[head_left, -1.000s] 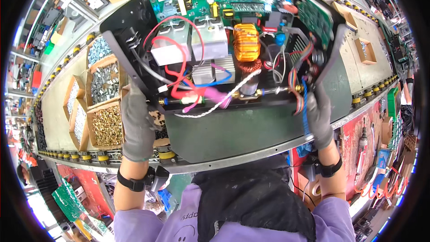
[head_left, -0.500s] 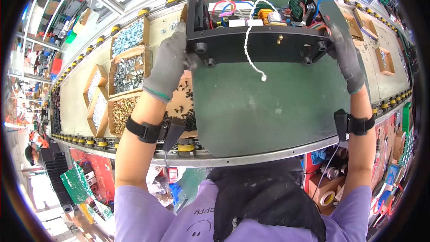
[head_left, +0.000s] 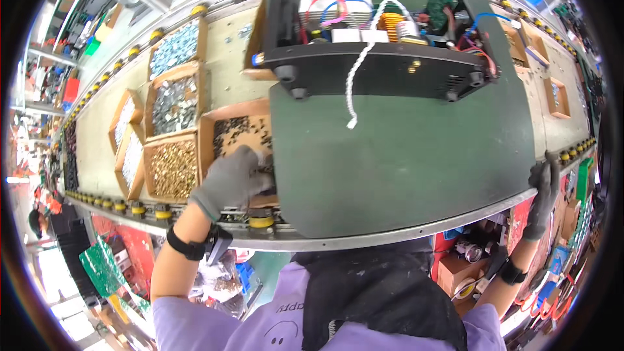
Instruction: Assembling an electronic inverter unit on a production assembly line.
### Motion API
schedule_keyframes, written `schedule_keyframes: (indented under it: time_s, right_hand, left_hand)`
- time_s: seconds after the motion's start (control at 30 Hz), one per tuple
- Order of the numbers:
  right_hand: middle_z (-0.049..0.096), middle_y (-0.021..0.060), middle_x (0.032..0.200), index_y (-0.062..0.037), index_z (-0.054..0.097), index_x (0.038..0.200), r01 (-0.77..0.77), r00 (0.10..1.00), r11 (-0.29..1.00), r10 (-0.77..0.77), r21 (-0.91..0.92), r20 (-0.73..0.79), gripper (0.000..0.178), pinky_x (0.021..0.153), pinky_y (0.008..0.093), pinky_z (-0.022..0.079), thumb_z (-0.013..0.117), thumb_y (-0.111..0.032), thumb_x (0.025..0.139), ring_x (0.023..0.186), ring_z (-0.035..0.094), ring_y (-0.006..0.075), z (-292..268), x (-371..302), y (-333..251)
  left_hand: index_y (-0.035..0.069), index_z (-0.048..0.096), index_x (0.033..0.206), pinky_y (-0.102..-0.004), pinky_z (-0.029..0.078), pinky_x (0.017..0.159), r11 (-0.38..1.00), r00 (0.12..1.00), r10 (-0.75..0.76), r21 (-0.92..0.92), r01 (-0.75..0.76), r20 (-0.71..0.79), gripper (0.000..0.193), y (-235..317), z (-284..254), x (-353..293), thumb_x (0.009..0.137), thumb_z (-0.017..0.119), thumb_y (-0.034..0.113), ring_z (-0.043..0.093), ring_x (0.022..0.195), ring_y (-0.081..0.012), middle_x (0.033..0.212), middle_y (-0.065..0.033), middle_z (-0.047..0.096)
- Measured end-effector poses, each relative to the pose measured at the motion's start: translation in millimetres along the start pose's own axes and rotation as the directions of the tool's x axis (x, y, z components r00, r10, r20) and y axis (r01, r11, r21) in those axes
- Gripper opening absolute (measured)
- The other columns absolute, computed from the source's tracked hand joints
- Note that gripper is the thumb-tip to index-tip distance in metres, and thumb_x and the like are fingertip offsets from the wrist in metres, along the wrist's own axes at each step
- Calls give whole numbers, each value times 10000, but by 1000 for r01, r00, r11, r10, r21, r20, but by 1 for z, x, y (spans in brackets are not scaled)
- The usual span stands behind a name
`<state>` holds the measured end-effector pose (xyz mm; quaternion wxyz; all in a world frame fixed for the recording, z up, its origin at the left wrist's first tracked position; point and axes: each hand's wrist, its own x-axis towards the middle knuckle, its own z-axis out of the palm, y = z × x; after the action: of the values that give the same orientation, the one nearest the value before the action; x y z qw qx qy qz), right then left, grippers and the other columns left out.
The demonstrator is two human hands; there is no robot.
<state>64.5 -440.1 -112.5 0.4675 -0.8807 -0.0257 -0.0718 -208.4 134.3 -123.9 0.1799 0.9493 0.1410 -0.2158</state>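
My left hand [head_left: 231, 181], in a grey glove, reaches into an open cardboard box [head_left: 207, 136] of small black screws [head_left: 250, 131]. Its fingers are curled together; whatever is between the fingertips is hidden. At the table's front right edge, my right hand [head_left: 543, 198], also gloved, has its fingers stretched out and holds nothing visible. Beyond both hands, a black metal chassis [head_left: 377, 71] stands on the green mat [head_left: 403, 156] with its rubber feet toward me. Coils, circuit boards and coloured wires show inside it, and a twisted white cable [head_left: 351, 91] hangs over its near face.
Left of the screw box are cardboard boxes of brass-coloured parts [head_left: 172, 169], metal clips [head_left: 174, 105] and bluish screws [head_left: 174, 51]. A small parts box [head_left: 557, 99] lies on the right. A metal rail [head_left: 390, 237] runs along the near edge.
Both hands have let go of the chassis, which now rests on the mat. My left hand has come nearer into the black screw box; my right hand has dropped to the near right edge.
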Motion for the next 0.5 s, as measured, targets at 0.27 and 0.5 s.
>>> schedule_keyframes:
  time_s: [0.27, 0.5]
  right_hand:
    - [617, 17, 937, -7, 646, 1315, 40, 996, 999, -41, -9, -80, 372, 707, 235, 437, 633, -253, 1036, 792, 537, 98, -28, -31, -13]
    - [640, 51, 946, 50, 648, 1221, 395, 885, 917, -365, -51, 289, 296, 800, 280, 484, 661, -123, 980, 866, 582, 134, 86, 70, -178]
  left_hand:
    - [60, 660, 1060, -495, 549, 734, 999, 980, -32, 14, 36, -199, 238, 38, -2, 3, 875, 668, 208, 682, 852, -414, 992, -180, 646]
    - [47, 696, 1109, -471, 520, 684, 915, 895, -228, -399, 62, -383, 265, 58, -6, -7, 849, 670, 90, 663, 751, -392, 975, -170, 666]
